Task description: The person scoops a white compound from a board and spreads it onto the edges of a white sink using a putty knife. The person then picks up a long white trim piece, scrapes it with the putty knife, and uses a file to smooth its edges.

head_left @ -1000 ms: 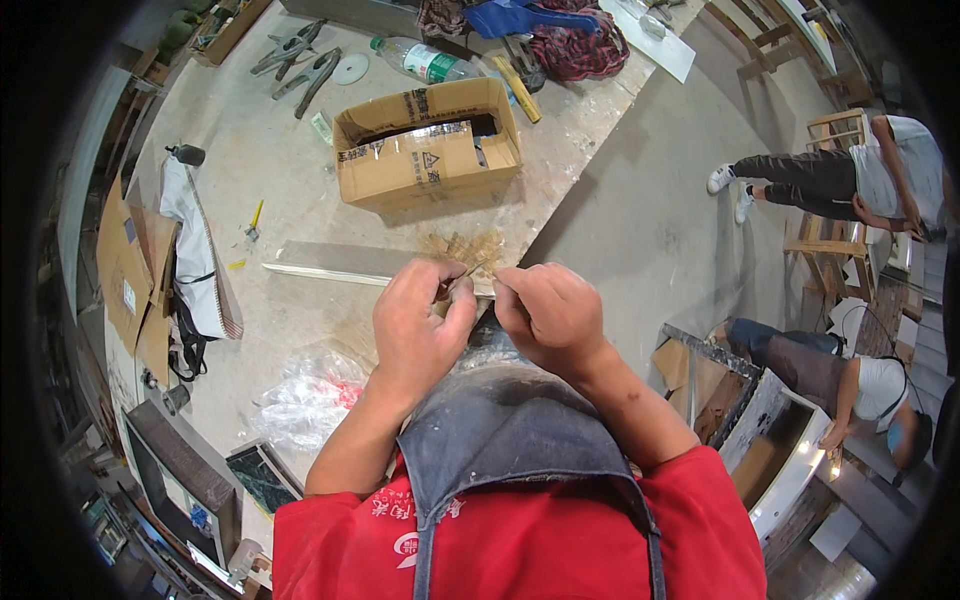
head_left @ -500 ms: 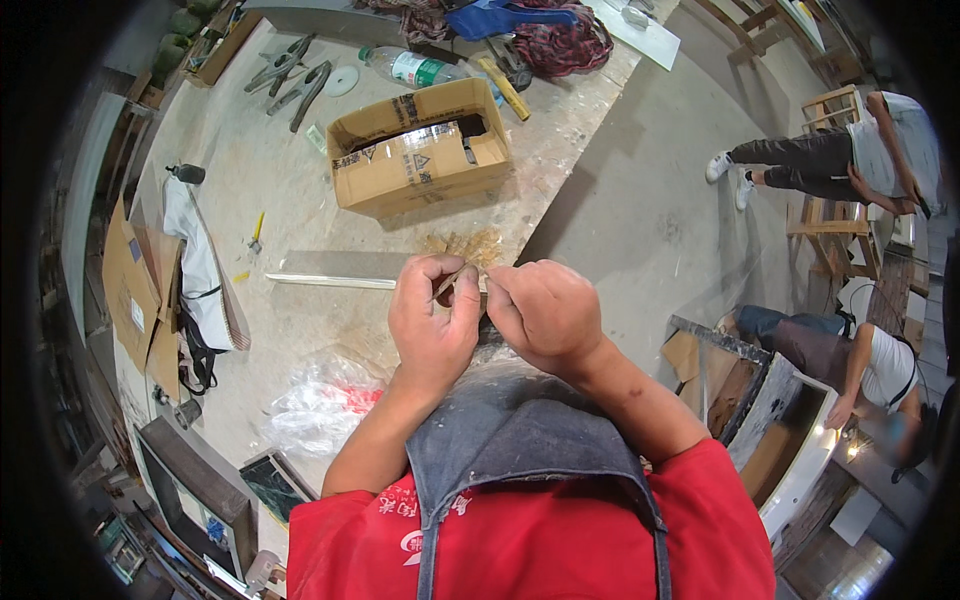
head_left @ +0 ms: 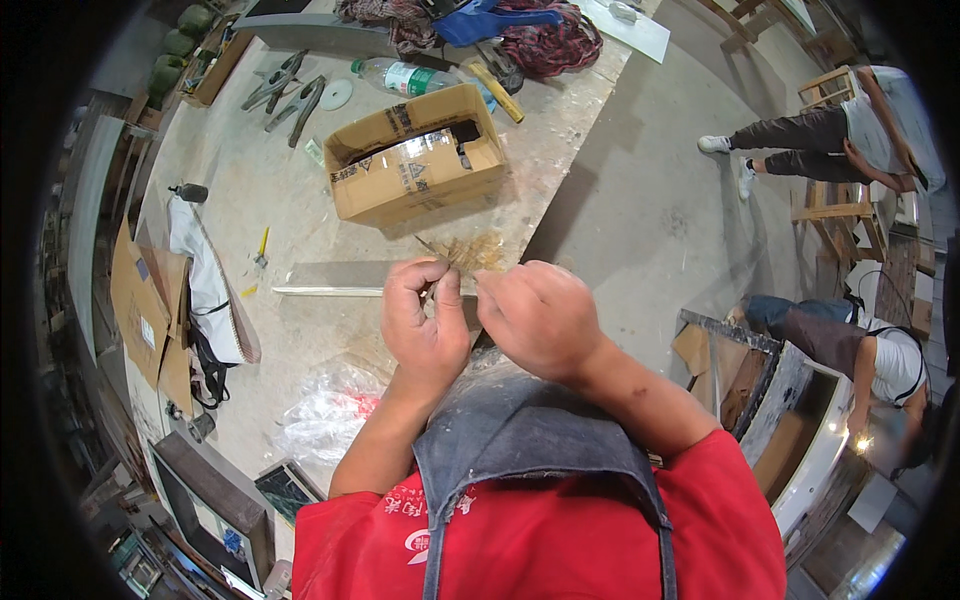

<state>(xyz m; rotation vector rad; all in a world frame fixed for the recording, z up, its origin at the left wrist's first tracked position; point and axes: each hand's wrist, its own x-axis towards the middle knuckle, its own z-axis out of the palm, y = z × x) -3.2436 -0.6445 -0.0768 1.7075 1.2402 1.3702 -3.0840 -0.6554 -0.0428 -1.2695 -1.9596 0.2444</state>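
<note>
Above the near part of the table, both hands are held close together. My left hand is closed in a pinch, and a thin, dark, pointed sliver sticks out past its fingertips; its kind is too small to tell. Beside it, my right hand is closed too, thumb against curled fingers, and whatever it grips is hidden. Under and beyond the hands, a patch of brown shavings or dust lies on the table. A long grey flat strip with a white edge runs left from behind my left hand.
An open cardboard box stands beyond the hands. Behind it are a plastic bottle, metal clamps and a yellow-handled tool. Crumpled plastic lies near left. Two people are at the right, one beside bright sparks.
My hands have shifted slightly and the fingers of the left have turned, so the thin pointed end now shows above them. The whole view has moved a little.
</note>
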